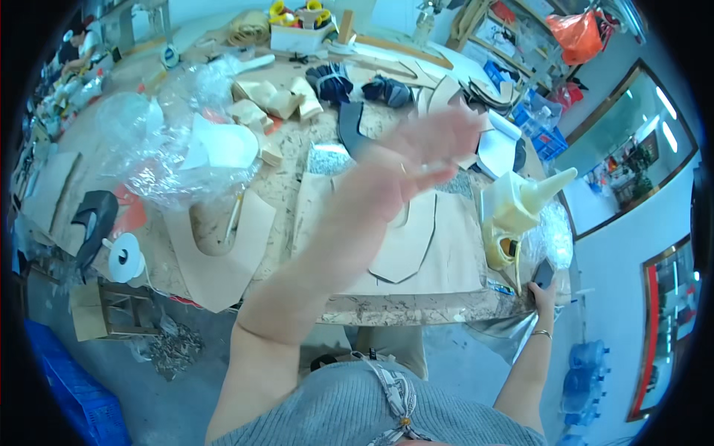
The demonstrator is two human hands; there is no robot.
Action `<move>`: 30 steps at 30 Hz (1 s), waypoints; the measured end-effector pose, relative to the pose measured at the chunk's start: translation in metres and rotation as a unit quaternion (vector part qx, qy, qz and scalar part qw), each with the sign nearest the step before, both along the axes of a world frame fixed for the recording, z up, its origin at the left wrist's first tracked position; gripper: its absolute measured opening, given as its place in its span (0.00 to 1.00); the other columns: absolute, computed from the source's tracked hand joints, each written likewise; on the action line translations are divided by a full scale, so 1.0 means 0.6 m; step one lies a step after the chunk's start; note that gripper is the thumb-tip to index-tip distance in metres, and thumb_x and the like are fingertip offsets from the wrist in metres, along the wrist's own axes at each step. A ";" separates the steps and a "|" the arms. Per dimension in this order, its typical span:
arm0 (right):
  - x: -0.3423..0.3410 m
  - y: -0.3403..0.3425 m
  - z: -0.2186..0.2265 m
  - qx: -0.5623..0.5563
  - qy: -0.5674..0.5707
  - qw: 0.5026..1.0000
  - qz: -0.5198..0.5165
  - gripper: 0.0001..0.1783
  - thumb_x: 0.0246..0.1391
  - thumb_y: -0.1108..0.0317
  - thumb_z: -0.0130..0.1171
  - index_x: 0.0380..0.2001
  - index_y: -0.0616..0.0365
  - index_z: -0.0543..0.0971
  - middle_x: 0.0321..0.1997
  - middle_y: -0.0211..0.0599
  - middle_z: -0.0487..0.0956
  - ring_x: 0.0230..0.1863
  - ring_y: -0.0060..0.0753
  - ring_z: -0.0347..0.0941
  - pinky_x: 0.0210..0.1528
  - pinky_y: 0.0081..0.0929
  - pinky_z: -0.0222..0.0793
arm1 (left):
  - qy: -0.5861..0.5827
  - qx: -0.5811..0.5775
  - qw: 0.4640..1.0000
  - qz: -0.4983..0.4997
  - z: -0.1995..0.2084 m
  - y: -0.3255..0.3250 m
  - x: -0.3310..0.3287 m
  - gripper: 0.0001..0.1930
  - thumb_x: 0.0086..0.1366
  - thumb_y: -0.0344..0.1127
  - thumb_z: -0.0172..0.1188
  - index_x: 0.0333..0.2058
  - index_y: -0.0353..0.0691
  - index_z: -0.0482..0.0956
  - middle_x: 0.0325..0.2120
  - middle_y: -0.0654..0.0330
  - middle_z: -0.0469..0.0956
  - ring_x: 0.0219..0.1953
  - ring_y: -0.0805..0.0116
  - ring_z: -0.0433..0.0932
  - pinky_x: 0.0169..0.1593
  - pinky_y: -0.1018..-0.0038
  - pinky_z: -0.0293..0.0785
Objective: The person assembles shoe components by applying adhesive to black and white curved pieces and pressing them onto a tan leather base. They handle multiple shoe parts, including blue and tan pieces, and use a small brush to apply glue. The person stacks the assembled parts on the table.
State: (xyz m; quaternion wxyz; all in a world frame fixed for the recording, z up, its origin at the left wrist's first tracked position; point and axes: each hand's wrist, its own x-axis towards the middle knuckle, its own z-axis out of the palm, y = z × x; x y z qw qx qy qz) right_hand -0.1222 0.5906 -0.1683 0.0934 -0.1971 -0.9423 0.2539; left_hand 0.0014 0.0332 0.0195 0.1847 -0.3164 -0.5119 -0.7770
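My left hand [428,149] is raised over the middle of the table, blurred by motion. Its thumb stands apart from the stretched fingers, and nothing shows in it. Below that arm lies a beige sheet [312,256] with a cut U-shaped beige piece [401,256] on top. At the table's right edge my right hand [545,296] is closed around a dark, flat phone [544,274]. Just left of the phone stands a yellowish glue bottle [513,204] with a cone nozzle. Another U-shaped beige piece [223,260] rests on the left, with a thin pale tool in its opening.
Crumpled clear plastic [197,178] covers the left part of the table [401,305]. Behind it are folded beige pieces [268,100], dark bundles [329,80] and a white box [297,37]. A white roll [125,256] sits at the left edge. Blue water jugs [584,379] stand right.
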 end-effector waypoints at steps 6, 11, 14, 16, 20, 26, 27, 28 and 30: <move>0.002 -0.126 0.067 0.211 0.274 0.938 -0.015 0.45 0.45 0.55 0.67 0.62 0.67 0.60 0.64 0.58 0.61 0.64 0.56 0.58 0.65 0.44 0.54 | -0.005 -0.558 0.806 0.197 -0.151 0.074 0.018 0.42 0.64 0.58 0.52 0.63 0.31 0.52 0.62 0.36 0.54 0.65 0.36 0.52 0.66 0.53 0.48; 0.071 -0.379 0.077 -0.021 0.253 0.892 0.375 0.35 0.50 0.68 0.61 0.60 0.67 0.63 0.63 0.55 0.64 0.64 0.55 0.59 0.66 0.43 0.52 | -0.040 -0.725 0.653 0.216 -0.241 0.115 0.069 0.50 0.54 0.67 0.57 0.62 0.29 0.55 0.64 0.38 0.51 0.65 0.32 0.48 0.66 0.47 0.44; 0.112 -0.518 0.081 0.058 0.098 0.790 0.602 0.40 0.56 0.51 0.54 0.65 0.64 0.57 0.68 0.56 0.57 0.71 0.53 0.49 0.70 0.44 0.44 | -0.012 -0.712 0.656 0.251 -0.269 0.121 0.079 0.54 0.49 0.69 0.59 0.62 0.29 0.57 0.64 0.40 0.52 0.66 0.34 0.49 0.66 0.47 0.45; 0.074 -0.558 0.053 0.106 0.084 0.787 0.603 0.42 0.58 0.46 0.49 0.65 0.65 0.55 0.70 0.56 0.54 0.72 0.52 0.46 0.71 0.44 0.41 | -0.009 -0.691 0.673 0.263 -0.271 0.115 0.082 0.54 0.48 0.69 0.59 0.61 0.29 0.57 0.64 0.41 0.52 0.66 0.35 0.50 0.66 0.49 0.45; -0.047 -0.612 0.049 0.178 0.054 0.808 0.559 0.44 0.60 0.40 0.40 0.66 0.67 0.54 0.71 0.53 0.52 0.73 0.50 0.44 0.71 0.47 0.38 | -0.010 -0.687 0.676 0.265 -0.261 0.118 0.079 0.52 0.50 0.69 0.59 0.60 0.29 0.59 0.64 0.43 0.55 0.65 0.39 0.52 0.67 0.53 0.48; -0.038 -0.651 0.053 0.245 0.187 0.785 0.538 0.40 0.61 0.44 0.41 0.65 0.66 0.55 0.71 0.50 0.53 0.72 0.49 0.45 0.70 0.52 0.40 | -0.154 -0.470 0.836 0.239 -0.244 0.072 0.054 0.40 0.61 0.61 0.53 0.57 0.28 0.64 0.60 0.45 0.63 0.63 0.40 0.59 0.64 0.55 0.54; -0.003 -0.650 0.054 0.164 0.150 0.780 0.585 0.40 0.61 0.45 0.42 0.64 0.67 0.56 0.71 0.51 0.53 0.72 0.51 0.45 0.70 0.52 0.41 | -0.221 -0.367 0.877 0.220 -0.237 0.049 0.044 0.38 0.64 0.60 0.51 0.57 0.28 0.65 0.60 0.46 0.64 0.62 0.40 0.60 0.64 0.56 0.56; 0.040 -0.639 0.047 0.112 0.124 0.757 0.631 0.40 0.61 0.44 0.40 0.64 0.67 0.56 0.71 0.52 0.52 0.72 0.53 0.45 0.69 0.52 0.41 | -0.181 -0.407 0.851 0.277 -0.227 0.025 0.030 0.35 0.68 0.57 0.45 0.58 0.27 0.62 0.63 0.43 0.58 0.65 0.41 0.55 0.66 0.55 0.51; 0.111 -0.641 0.049 0.206 0.103 0.711 0.665 0.43 0.60 0.39 0.39 0.64 0.66 0.56 0.70 0.52 0.53 0.72 0.52 0.44 0.70 0.48 0.40 | -0.137 -0.562 0.740 0.343 -0.260 -0.016 -0.015 0.38 0.67 0.59 0.45 0.60 0.27 0.59 0.64 0.42 0.54 0.67 0.44 0.52 0.67 0.53 0.46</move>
